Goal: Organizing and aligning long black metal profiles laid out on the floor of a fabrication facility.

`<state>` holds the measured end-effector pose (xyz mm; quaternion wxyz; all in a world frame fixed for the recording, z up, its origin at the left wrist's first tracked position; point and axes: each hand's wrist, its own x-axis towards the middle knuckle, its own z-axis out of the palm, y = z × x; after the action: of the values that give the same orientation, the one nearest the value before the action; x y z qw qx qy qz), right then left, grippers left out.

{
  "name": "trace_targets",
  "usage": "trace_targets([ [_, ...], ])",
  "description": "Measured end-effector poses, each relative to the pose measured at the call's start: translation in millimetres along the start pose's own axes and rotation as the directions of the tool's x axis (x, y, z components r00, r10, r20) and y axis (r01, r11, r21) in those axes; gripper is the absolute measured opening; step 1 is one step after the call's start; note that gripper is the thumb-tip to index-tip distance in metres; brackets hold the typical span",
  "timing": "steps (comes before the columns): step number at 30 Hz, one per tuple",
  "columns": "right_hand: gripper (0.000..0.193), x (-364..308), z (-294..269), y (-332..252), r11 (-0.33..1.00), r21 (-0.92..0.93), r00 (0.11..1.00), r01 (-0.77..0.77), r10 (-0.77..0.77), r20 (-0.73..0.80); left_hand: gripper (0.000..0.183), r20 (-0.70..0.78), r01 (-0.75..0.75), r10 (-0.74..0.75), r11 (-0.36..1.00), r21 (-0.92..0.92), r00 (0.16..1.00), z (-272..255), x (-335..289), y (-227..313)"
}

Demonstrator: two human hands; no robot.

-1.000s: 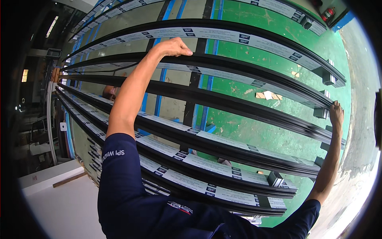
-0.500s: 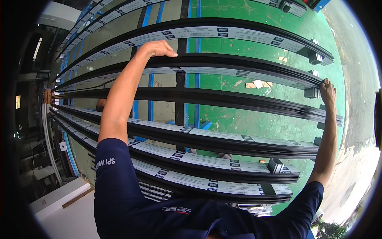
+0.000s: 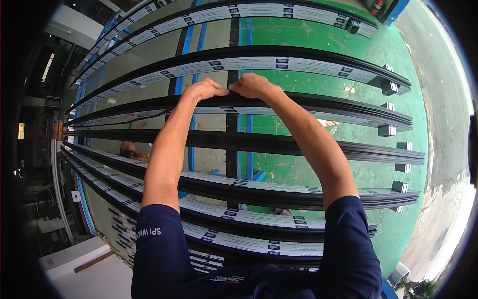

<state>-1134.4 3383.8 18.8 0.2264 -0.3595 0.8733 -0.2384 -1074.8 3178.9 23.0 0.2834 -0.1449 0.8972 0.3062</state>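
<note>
A long black profile (image 3: 343,107) with a printed pale film on its side runs across in front of me. Both my hands meet over its upper edge near the middle. My left hand (image 3: 205,89) has its thumb and fingers pinched together, their tips at the edge. Almost touching it, my right hand (image 3: 255,86) bends down with closed fingertips at the same edge. What lies between the fingertips is too small and dark to make out. A thin loose black strip (image 3: 142,118) curves along the profile on the left and disappears behind my left forearm.
More film-covered profiles (image 3: 298,65) lie parallel, nearer and farther, with short metal blocks (image 3: 390,87) at their right ends. Blue bars (image 3: 191,144) cross beneath, above a green floor (image 3: 289,174). Another person's hand (image 3: 142,156) shows between profiles at left. A red extinguisher (image 3: 377,7) stands far right.
My right hand has come from the profile's right end to the middle, beside my left hand. My left hand has shifted slightly right. More of the other person's arm and hand shows.
</note>
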Motion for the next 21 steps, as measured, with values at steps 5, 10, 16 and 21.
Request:
trace_targets([
  [5,0.039,-4,3,14,0.995,0.103,1.000,-0.004,0.003,0.011,0.039,0.027,0.009,-0.006,0.993,-0.114,1.000,-13,-17,-1],
  [10,0.036,-53,-36,80,0.988,0.106,0.993,-0.111,0.107,0.040,0.041,0.033,-0.073,0.076,0.994,-0.081,0.997,-14,-7,-12],
  [16,0.033,-146,-92,191,0.980,0.113,0.987,-0.162,0.159,0.033,0.042,-0.007,0.036,-0.036,0.996,-0.084,0.999,-7,-12,-9],
  [21,0.045,-226,-129,286,0.970,-0.212,0.988,-0.119,0.094,-0.127,0.042,-0.001,0.104,-0.104,0.992,-0.069,0.995,-11,-14,-4],
])
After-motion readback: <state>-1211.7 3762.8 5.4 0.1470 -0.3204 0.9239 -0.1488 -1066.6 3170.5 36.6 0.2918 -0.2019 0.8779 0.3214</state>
